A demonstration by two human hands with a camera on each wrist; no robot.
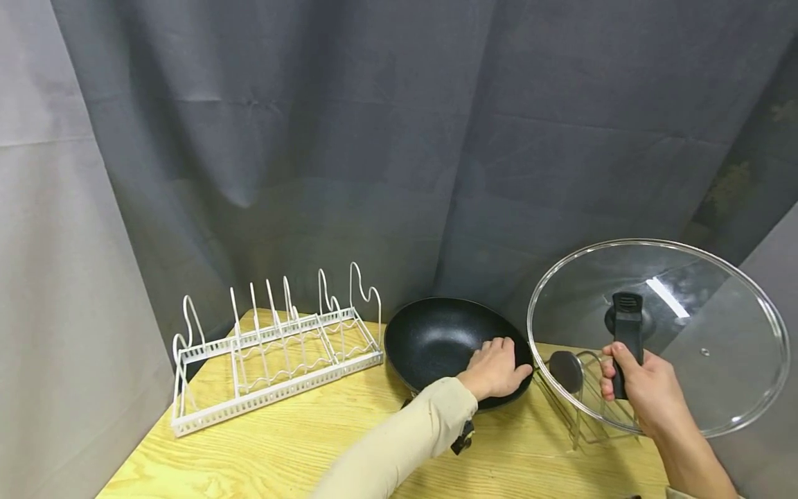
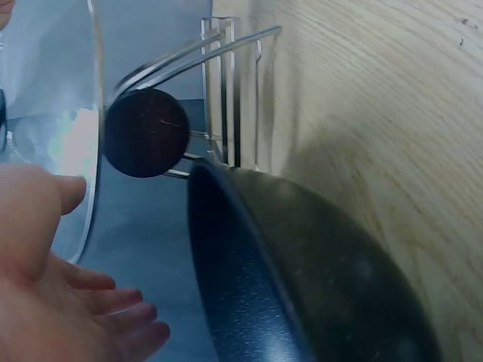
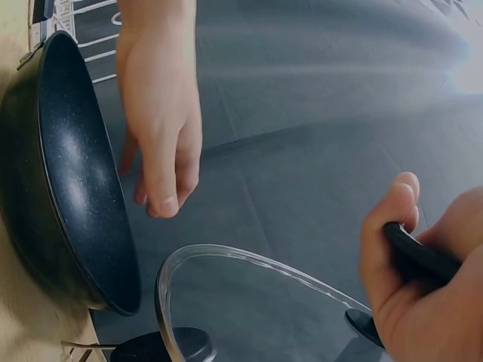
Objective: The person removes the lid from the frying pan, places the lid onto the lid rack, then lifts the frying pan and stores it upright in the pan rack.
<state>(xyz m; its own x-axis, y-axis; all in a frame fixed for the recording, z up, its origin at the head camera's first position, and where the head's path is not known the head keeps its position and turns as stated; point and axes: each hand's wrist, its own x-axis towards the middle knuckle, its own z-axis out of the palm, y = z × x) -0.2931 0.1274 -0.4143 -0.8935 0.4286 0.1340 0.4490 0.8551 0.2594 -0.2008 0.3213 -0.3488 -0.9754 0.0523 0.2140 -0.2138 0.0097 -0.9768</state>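
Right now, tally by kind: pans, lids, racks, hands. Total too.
Pan: 1
Lid: 1
Racks: 2 (white rack, wire rack)
Hands: 2 (left hand, right hand)
Total: 6

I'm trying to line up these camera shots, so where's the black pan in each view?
Head: the black pan sits low, just right of centre.
Left wrist: bottom, right of centre, cut off by the lower edge.
Right wrist: along the left side.
Shared landmark: the glass lid, at least partly visible in all three.
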